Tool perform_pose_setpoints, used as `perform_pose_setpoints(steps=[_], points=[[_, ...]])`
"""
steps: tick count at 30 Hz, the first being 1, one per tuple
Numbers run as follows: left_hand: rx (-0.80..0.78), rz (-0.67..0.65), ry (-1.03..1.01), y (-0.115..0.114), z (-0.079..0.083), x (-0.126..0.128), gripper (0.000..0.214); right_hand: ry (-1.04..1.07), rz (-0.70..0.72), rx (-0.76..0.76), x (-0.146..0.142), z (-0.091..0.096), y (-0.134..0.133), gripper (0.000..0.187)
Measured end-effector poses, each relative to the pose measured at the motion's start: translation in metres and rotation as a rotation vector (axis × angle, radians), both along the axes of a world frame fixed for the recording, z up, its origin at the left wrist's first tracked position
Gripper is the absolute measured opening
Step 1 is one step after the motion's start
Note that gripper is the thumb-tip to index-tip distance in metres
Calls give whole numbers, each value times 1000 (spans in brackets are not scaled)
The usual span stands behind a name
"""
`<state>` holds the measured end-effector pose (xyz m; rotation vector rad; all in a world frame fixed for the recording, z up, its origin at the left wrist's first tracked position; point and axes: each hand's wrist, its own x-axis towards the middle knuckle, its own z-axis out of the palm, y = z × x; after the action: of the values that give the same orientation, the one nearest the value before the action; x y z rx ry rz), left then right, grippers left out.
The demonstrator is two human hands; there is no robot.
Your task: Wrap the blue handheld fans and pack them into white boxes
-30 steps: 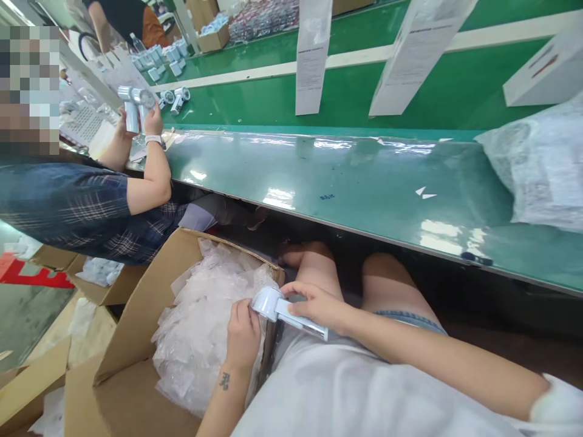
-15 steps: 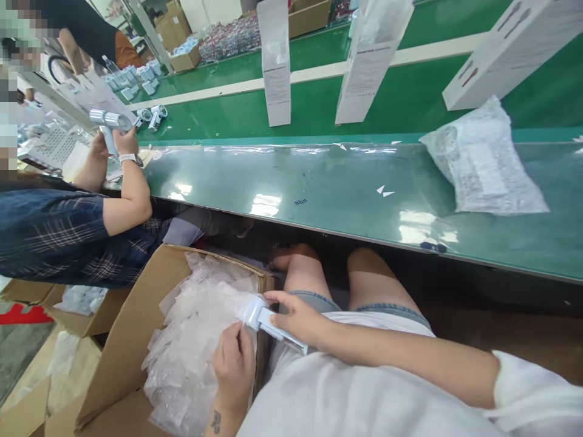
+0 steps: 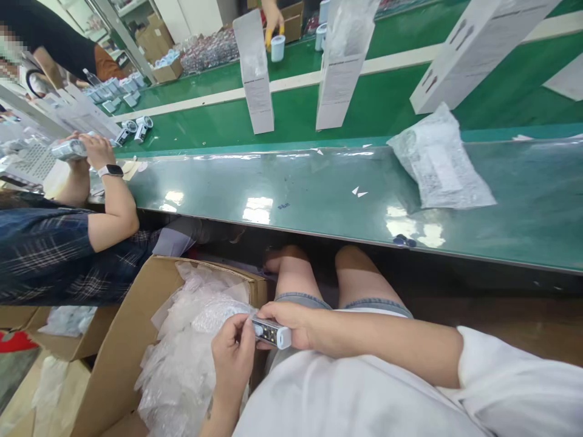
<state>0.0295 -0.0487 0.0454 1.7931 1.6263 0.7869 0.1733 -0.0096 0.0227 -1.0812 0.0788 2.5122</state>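
My right hand (image 3: 294, 321) is wrapped around a light-blue hair dryer (image 3: 272, 334), held low over my lap. Its folded handle faces me, showing a dark strip with small gold dots, and its head end points left into a clear bubble-wrap bag (image 3: 218, 311). The bag hides most of that head. Thumb and fingers of my left hand (image 3: 235, 347) pinch the bag's edge beside the dryer. Under the bag, a cardboard box (image 3: 121, 346) is filled with a heap of clear plastic bags (image 3: 177, 370).
A bubble-wrapped parcel (image 3: 439, 161) lies on the green bench (image 3: 218, 182). Behind it, several tall white boxes (image 3: 257, 103) stand on the green belt. At left a co-worker's hands (image 3: 98, 152) hold another dryer (image 3: 68, 150). Across the belt, another person's hand (image 3: 272, 18) reaches toward a light-blue part (image 3: 277, 48).
The hair dryer has turned in my right hand, so its handle's dotted side now shows. Its head has gone further into the bag. A hand has appeared across the belt.
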Motion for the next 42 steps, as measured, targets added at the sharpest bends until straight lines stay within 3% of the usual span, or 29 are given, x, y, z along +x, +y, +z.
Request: perform_pose_setpoints(steps=[3, 7, 10, 12, 14, 17, 19, 21, 23, 25, 27, 30, 32, 33, 35, 37, 39, 42], points=[[-15, -55, 8, 13, 8, 8, 23, 129, -17, -82, 12, 2, 9, 15], [211, -140, 97, 31, 17, 15, 21, 197, -74, -76, 28, 12, 15, 15], [385, -220, 82, 46, 28, 25, 18, 148, -94, -10, 34, 30, 20, 18], [406, -220, 55, 57, 41, 34, 19, 42, -76, 80, 43, 50, 27, 21], [357, -98, 15, 71, 60, 43, 22, -138, 6, 256, 62, 79, 33, 20], [287, 59, -87, 95, 96, 64, 29, -542, 76, 753, 105, 132, 37, 12], [325, 77, -134, 114, 120, 85, 28, -757, 63, 1045, 136, 166, 37, 12], [383, 45, -170, 134, 142, 113, 24, -905, -11, 1212, 163, 192, 37, 18], [418, -39, -222, 154, 160, 146, 22, -999, -165, 1274, 185, 207, 36, 17], [475, -145, -263, 169, 175, 180, 22, -979, -412, 1223, 204, 210, 36, 11], [607, -285, -268, 175, 183, 214, 23, -779, -640, 1061, 221, 202, 35, 11], [844, -708, -200, 170, 177, 255, 19, -369, -761, 818, 244, 179, 33, 39], [929, -1065, -117, 164, 161, 273, 20, -285, -772, 741, 256, 163, 33, 38], [953, -1178, -70, 162, 151, 279, 21, -321, -811, 727, 261, 155, 33, 30], [1015, -1215, 21, 163, 133, 289, 29, -434, -911, 704, 268, 145, 30, 14], [1050, -1146, 96, 167, 120, 297, 59, -608, -922, 694, 271, 142, 20, 22], [987, -1166, 116, 169, 115, 307, 73, -868, -817, 762, 275, 150, -2, 34], [704, -1117, -21, 162, 119, 324, 62, -1182, -577, 1040, 298, 174, -50, 42]])
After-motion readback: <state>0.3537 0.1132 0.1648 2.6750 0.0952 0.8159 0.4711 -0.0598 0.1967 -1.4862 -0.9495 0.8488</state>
